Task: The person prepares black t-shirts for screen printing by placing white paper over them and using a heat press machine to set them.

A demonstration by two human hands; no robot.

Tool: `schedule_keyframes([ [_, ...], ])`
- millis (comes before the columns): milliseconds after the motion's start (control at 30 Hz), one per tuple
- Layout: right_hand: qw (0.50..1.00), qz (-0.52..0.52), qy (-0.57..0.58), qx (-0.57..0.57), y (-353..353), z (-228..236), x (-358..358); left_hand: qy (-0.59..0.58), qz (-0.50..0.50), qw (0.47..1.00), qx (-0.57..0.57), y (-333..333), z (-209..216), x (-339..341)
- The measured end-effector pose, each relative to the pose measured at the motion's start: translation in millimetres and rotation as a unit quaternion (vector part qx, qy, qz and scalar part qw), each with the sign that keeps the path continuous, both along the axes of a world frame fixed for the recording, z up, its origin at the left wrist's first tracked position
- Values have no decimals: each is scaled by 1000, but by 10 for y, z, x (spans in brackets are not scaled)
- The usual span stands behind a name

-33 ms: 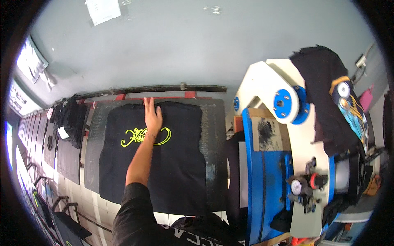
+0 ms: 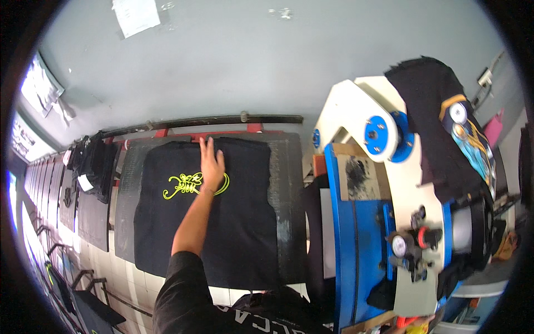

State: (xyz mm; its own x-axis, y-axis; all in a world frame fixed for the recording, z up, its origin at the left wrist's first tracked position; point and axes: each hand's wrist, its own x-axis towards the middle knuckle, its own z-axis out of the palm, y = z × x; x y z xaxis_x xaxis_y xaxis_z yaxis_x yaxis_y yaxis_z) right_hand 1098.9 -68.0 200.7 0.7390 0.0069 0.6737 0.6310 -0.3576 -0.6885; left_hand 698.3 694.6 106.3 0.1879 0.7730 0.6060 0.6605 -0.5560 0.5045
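Observation:
My left hand (image 2: pixel 212 170) lies palm down on a black fabric panel (image 2: pixel 239 222), fingers stretched toward its far edge and a little apart. It holds nothing. Beneath the hand and wrist, part of a yellow-green line print (image 2: pixel 186 185) on the panel is covered; the rest shows to the left, with a curved end at the right. The panel is spread on a dark, worn flat board (image 2: pixel 286 200) that shows at both sides. My right hand does not show.
To the right stands a blue and white machine (image 2: pixel 359 239) with a round gauge (image 2: pixel 399 245). Black printed garments (image 2: pixel 428 111) drape over its top. More dark boards (image 2: pixel 93 217) run off to the left, one bearing piled black cloth (image 2: pixel 92 161). A grey wall (image 2: pixel 222 67) closes the far side.
My left hand has slid slightly to the right across the panel, uncovering a bit more of the print's middle. The whole view has shifted a little.

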Motion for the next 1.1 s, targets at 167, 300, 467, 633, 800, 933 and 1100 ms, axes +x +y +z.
schedule_keyframes([
  [167,995,92,-48,14,-538,-260,191,-81,-222,967,-98,-1955,-47,383],
  [300,985,70,-160,-7,-17,-147,214,-124,-359,860,-341,-3481,-147,196],
  [467,990,109,-67,-67,-105,-358,628,-97,-400,719,-560,-4306,-995,-221],
  [633,981,-1,56,-184,137,-145,611,129,-413,573,-696,-4120,-1403,-642],
  [800,922,-87,97,-364,783,-250,622,28,-340,543,-767,-4190,-1708,-767],
  [933,923,-90,-12,-375,903,-426,739,-116,-301,468,-823,-4304,-1932,-628],
  [1100,914,-113,-26,-390,886,-535,1037,-194,-181,365,-893,-4605,-1621,-659],
])
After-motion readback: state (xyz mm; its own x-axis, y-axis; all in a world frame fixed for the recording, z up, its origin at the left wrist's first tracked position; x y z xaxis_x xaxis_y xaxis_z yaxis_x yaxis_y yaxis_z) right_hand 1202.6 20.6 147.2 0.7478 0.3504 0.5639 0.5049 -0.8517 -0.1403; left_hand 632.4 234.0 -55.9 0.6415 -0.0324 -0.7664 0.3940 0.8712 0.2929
